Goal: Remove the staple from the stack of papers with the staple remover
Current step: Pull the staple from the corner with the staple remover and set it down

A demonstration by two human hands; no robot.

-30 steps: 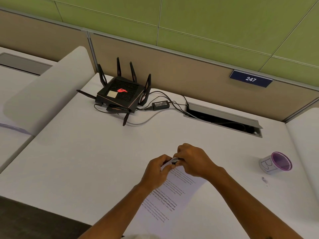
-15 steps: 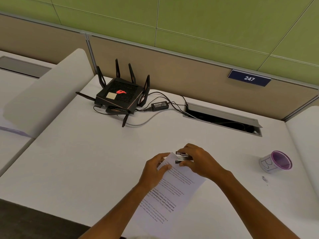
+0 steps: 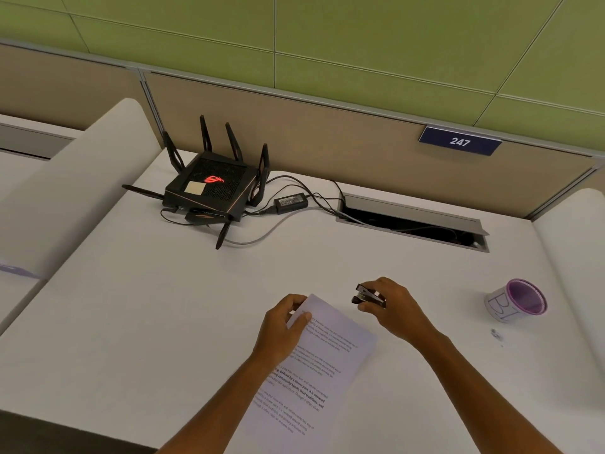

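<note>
A stack of printed white papers [image 3: 322,362] lies on the white desk, slanting toward me. My left hand [image 3: 283,326] pinches its top left corner, thumb on top. My right hand [image 3: 389,306] holds a small black staple remover [image 3: 366,294] with metal jaws, just to the right of the papers' top corner and clear of them. Whether a staple sits in the corner or in the jaws is too small to tell.
A black router [image 3: 211,188] with antennas, its power brick [image 3: 291,202] and cables stand at the back left. An open cable hatch [image 3: 412,221] lies at the back. A purple-rimmed cup [image 3: 517,301] lies on its side at the right, a tiny dark speck [image 3: 497,334] near it.
My right hand has drawn the staple remover away from the papers' corner, to the right. My left hand stays on the corner.
</note>
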